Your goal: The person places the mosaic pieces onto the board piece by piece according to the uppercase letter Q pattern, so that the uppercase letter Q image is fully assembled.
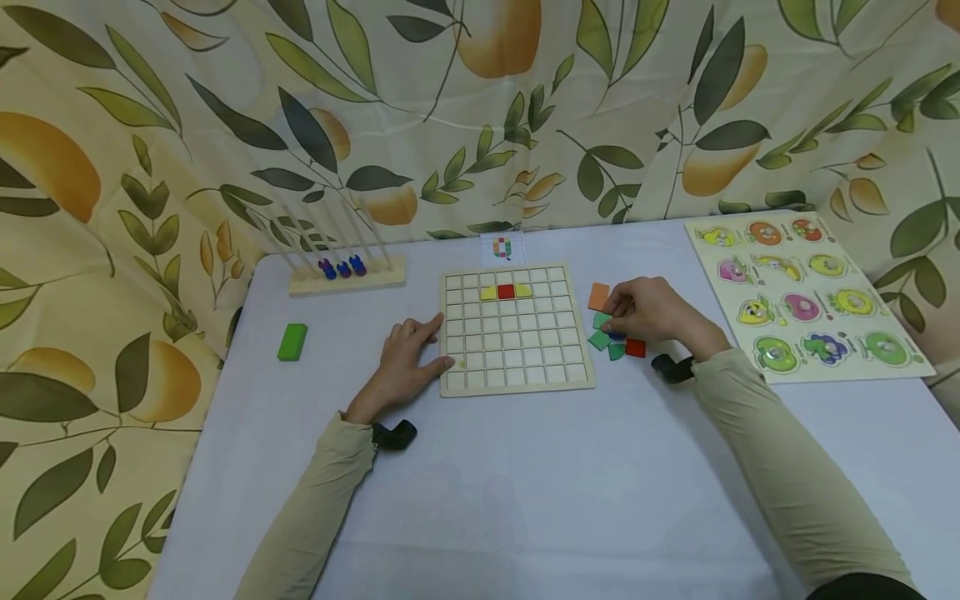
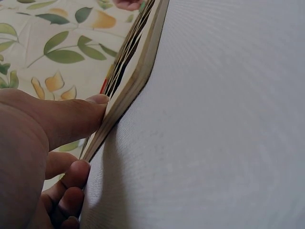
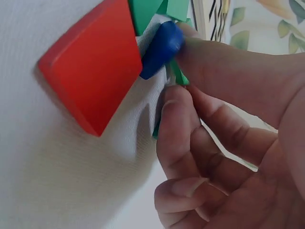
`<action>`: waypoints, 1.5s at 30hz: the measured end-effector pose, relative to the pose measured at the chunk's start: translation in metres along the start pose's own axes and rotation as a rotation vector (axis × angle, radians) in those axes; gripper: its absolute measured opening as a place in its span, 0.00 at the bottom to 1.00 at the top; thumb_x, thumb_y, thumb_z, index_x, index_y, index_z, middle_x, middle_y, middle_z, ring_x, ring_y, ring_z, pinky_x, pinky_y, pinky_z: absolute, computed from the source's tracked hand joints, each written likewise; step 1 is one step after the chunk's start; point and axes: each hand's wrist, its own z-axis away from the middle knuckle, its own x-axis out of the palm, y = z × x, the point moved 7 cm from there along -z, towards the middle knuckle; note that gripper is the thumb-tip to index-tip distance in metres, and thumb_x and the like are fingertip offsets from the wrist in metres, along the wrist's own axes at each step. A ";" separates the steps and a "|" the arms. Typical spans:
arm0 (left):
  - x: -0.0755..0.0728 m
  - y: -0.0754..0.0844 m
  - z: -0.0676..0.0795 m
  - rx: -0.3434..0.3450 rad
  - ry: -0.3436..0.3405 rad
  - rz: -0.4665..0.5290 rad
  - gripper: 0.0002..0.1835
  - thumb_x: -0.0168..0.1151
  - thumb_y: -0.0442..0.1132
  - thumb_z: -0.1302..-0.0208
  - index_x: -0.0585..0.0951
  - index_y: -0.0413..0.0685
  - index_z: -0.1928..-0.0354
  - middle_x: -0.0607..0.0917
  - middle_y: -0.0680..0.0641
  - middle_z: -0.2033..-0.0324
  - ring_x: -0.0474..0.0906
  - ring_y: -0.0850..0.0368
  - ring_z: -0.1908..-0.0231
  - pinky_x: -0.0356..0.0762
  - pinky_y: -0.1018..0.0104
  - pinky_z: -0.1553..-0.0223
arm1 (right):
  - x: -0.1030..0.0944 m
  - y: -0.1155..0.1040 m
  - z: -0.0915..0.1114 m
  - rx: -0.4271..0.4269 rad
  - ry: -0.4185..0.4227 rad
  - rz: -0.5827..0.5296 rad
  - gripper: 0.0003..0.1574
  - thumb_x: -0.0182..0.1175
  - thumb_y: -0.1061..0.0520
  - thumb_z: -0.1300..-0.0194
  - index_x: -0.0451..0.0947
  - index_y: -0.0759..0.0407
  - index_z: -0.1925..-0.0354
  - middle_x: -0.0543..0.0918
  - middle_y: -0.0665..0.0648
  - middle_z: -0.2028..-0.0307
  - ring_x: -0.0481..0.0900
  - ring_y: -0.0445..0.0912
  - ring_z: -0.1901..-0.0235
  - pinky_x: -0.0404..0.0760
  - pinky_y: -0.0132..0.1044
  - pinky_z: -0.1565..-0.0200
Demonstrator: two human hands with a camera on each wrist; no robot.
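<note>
My left hand (image 1: 405, 365) touches the left edge of a square wooden grid board (image 1: 517, 390). In the left wrist view the thumb (image 2: 78, 117) lies on its rim, with fingertips lower along the side. A red tile (image 1: 506, 292) sits between two yellow tiles (image 1: 489, 292) in an upper row of the board. Right of the board, my right hand (image 1: 651, 310) is over a loose pile, thumb and fingertip at a tilted blue tile (image 3: 163, 50). Around it lie green tiles (image 1: 599, 340), a red tile (image 3: 93, 67) and an orange tile (image 1: 598, 296).
A small card (image 1: 502, 248) with a coloured pattern lies behind the board. To the left are a wooden peg stand (image 1: 348, 283) with blue beads and a green block (image 1: 292, 342). A fruit picture board (image 1: 817, 300) lies at the right. Patterned cloth hangs behind the table.
</note>
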 end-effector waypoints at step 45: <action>0.001 -0.002 -0.001 0.017 0.002 -0.030 0.42 0.70 0.45 0.29 0.64 0.43 0.19 0.75 0.43 0.51 0.60 0.51 0.57 0.56 0.57 0.49 | 0.032 -0.056 -0.049 -0.135 0.061 -0.270 0.20 0.74 0.58 0.33 0.83 0.63 0.46 0.88 0.61 0.59 0.84 0.47 0.61 0.77 0.37 0.53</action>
